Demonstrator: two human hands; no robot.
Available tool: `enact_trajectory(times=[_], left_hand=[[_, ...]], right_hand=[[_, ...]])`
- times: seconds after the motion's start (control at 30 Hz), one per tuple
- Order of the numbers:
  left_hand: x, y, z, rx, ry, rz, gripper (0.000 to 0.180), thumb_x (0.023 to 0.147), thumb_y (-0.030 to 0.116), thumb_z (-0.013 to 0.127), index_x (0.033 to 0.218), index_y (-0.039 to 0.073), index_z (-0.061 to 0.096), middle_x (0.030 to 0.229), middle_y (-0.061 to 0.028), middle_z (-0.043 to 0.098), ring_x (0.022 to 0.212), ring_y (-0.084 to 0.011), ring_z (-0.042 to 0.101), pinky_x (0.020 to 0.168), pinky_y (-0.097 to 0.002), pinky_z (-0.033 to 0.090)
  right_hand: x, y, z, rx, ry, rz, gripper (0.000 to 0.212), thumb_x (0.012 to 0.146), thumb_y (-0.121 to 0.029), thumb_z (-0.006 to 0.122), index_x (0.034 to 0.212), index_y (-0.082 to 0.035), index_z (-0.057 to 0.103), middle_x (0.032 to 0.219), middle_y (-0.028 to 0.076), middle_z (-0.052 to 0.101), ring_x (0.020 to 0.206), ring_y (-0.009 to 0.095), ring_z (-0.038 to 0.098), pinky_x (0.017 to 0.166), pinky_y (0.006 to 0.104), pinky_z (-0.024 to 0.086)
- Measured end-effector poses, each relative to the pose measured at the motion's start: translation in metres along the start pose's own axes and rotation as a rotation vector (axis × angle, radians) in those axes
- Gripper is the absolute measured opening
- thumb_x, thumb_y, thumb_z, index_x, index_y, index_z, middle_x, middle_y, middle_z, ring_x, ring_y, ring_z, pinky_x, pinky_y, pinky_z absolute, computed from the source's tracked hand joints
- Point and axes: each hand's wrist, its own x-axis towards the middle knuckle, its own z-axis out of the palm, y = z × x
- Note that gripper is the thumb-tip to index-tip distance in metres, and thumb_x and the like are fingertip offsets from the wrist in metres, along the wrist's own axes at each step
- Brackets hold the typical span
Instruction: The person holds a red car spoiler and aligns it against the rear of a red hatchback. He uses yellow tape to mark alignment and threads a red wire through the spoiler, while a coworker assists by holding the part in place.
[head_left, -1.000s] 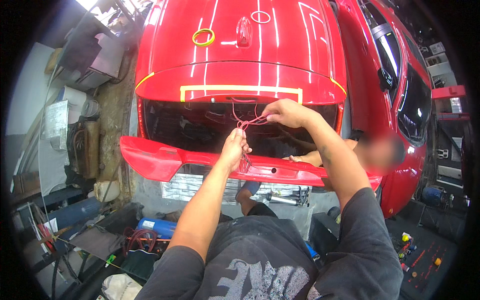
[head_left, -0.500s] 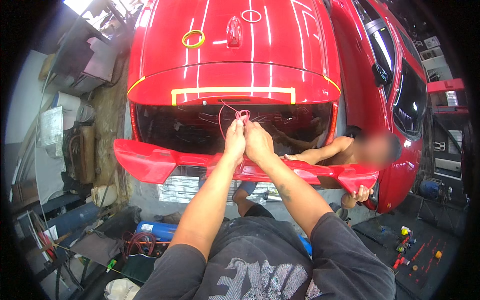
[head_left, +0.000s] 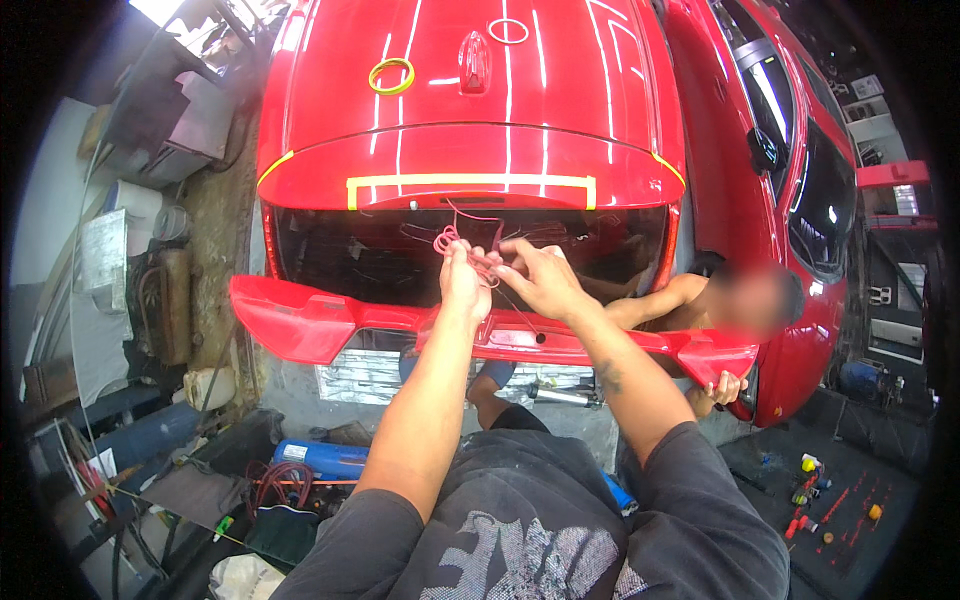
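My left hand is closed around a coiled red wire, whose loops stick out past the fingers. Close beside it, my right hand pinches part of the same wire. One strand runs up to the edge of the car's tailgate, below yellow masking tape. Under my forearms lies a red spoiler, spanning the rear of the red car. A co-worker's hand grips the spoiler's right end.
A yellow tape roll and a pale ring rest on the roof near the fin antenna. Another red car stands at the right. A blue cylinder and small parts lie on the floor.
My hands have moved apart from being pressed together. The wire coil has shifted left with my left hand, and my right hand has moved right, drawing on the wire.
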Motion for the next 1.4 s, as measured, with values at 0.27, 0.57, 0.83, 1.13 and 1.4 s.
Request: enact_trajectory(times=[0.27, 0.57, 0.83, 1.13, 1.4], left_hand=[[-0.003, 0.006, -0.022, 0.257, 0.066, -0.071, 0.016, 0.119, 0.027, 0.049, 0.107, 0.019, 0.054, 0.079, 0.0035, 0.046, 0.059, -0.0095, 0.043, 0.050, -0.0283, 0.037], [-0.024, 0.007, 0.014, 0.825, -0.246, -0.202, 0.028, 0.120, 0.041, 0.047, 0.130, 0.017, 0.058, 0.075, 0.0052, 0.053, 0.056, -0.0059, 0.041, 0.048, -0.0256, 0.030], [-0.024, 0.014, -0.014, 0.708, -0.315, -0.167, 0.035, 0.119, 0.040, 0.053, 0.097, 0.015, 0.059, 0.073, 0.0090, 0.043, 0.064, -0.0078, 0.041, 0.060, -0.0283, 0.036], [-0.015, 0.009, -0.027, 0.705, -0.123, 0.236, 0.014, 0.110, 0.019, 0.066, 0.114, 0.009, 0.058, 0.091, -0.0002, 0.059, 0.085, -0.0125, 0.062, 0.082, -0.0346, 0.054], [-0.011, 0.002, 0.009, 0.939, 0.017, 0.384, 0.039, 0.120, 0.039, 0.050, 0.133, 0.002, 0.054, 0.093, -0.0147, 0.071, 0.053, -0.0210, 0.066, 0.045, -0.0370, 0.054]], right_hand=[[0.001, 0.050, -0.036, -0.502, 0.033, -0.332, 0.016, 0.097, -0.022, 0.072, 0.107, -0.016, 0.084, 0.124, 0.006, 0.075, 0.144, 0.030, 0.057, 0.117, 0.0512, 0.043], [0.065, 0.016, -0.041, -0.743, -0.155, -0.619, 0.016, 0.091, -0.032, 0.075, 0.093, -0.021, 0.086, 0.131, 0.003, 0.073, 0.147, 0.027, 0.053, 0.115, 0.0477, 0.045], [0.112, 0.003, -0.072, -0.760, -0.218, -0.582, 0.024, 0.097, -0.036, 0.078, 0.111, -0.018, 0.082, 0.137, 0.002, 0.071, 0.154, 0.030, 0.049, 0.118, 0.0518, 0.045], [0.067, 0.035, 0.034, 0.745, 0.044, 0.148, 0.024, 0.115, -0.021, 0.063, 0.109, 0.001, 0.069, 0.097, 0.008, 0.081, 0.090, 0.012, 0.072, 0.086, 0.0339, 0.057], [0.055, 0.013, 0.038, 0.631, 0.350, 0.034, 0.022, 0.113, -0.013, 0.064, 0.123, 0.004, 0.074, 0.127, 0.014, 0.080, 0.128, 0.018, 0.071, 0.110, 0.0376, 0.056]])
